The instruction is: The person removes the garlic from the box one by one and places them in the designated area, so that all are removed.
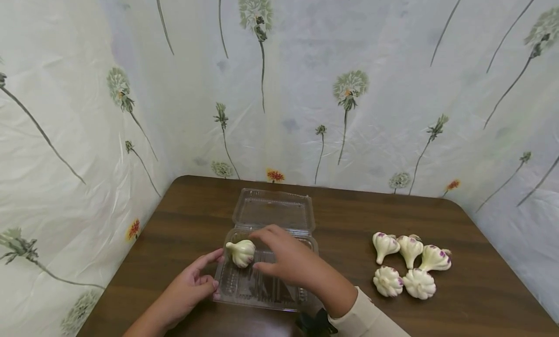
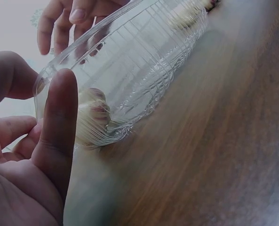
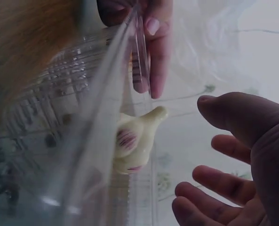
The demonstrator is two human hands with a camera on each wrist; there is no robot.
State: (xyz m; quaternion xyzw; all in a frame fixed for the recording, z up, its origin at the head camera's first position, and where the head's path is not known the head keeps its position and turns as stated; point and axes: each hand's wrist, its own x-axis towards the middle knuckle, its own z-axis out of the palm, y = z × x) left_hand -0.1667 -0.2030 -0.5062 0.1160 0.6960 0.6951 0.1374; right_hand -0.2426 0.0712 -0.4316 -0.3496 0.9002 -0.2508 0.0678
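A clear plastic clamshell container [image 1: 262, 300] lies on the table, its lid [image 1: 275, 210] folded back away from me. One white garlic bulb [image 1: 242, 254] with purplish marks sits in the left part of its base, stem pointing left. My left hand [image 1: 189, 283] grips the container's left edge, thumb and fingers around the rim [image 2: 59, 66] in the left wrist view. Over the base, just right of that bulb, hovers my right hand [image 1: 290, 259], fingers spread and holding nothing. In the right wrist view its thumb and fingers stand apart from the bulb [image 3: 137, 139].
Several more garlic bulbs [image 1: 410, 252] are grouped at the right on the dark wooden table [image 1: 345, 220]. A small black object [image 1: 316, 322] shows by the right sleeve at the near edge. Flower-patterned sheeting [image 1: 297, 84] hangs behind the table and at its sides.
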